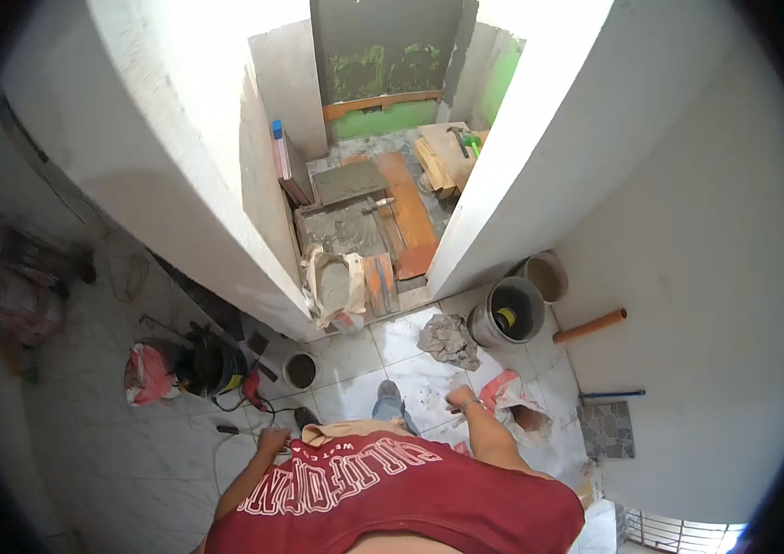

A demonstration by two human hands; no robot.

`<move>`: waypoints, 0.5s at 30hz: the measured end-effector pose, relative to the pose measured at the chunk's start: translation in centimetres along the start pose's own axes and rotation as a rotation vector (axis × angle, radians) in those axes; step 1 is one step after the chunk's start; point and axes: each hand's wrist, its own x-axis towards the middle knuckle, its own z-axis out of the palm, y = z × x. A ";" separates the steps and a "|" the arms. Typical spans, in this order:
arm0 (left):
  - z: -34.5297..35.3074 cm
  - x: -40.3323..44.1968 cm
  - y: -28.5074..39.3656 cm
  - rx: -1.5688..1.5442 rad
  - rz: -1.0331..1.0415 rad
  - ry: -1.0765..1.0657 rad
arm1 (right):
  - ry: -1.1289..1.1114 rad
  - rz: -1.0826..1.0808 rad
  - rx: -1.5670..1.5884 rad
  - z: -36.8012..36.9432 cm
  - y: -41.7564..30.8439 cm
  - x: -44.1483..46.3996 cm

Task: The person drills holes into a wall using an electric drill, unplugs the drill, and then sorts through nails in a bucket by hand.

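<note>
My left hand (275,439) hangs low beside my red shirt, near a red power drill (253,390) and its cable on the floor. Its fingers are too small and dark to make out. My right hand (459,398) is held out over the tiles with its fingers curled in, and nothing shows in it. A crumpled paper sack (450,342) lies just beyond that hand. To its right, a red and white sack (505,391) stands with its mouth open.
A doorway leads to wet mortar (341,231), a mortar-coated tile (353,182), a hammer (378,204) and wood-look tiles (406,208). An open cement bag (332,282) sits at the threshold. Buckets (484,325), a small pail (300,370) and an orange pipe (590,325) stand around.
</note>
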 end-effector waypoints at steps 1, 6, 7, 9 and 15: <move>1.4 0.5 1.2 0.142 -0.057 0.048 | 0.141 0.066 0.065 -1.6 -0.6 -1.8; 4.7 -3.0 2.0 -0.298 0.085 0.281 | 0.161 -0.060 -0.223 -5.3 -2.1 -1.1; 4.9 -3.7 2.2 -0.099 0.144 0.200 | 0.087 -0.195 -0.408 -5.0 -2.6 0.2; 4.1 -4.9 0.4 0.114 0.136 0.086 | 0.004 -0.292 -0.407 -3.4 -4.0 2.7; 5.0 -4.0 1.3 -0.160 -0.161 0.091 | -0.139 -0.384 0.205 2.2 -9.4 0.6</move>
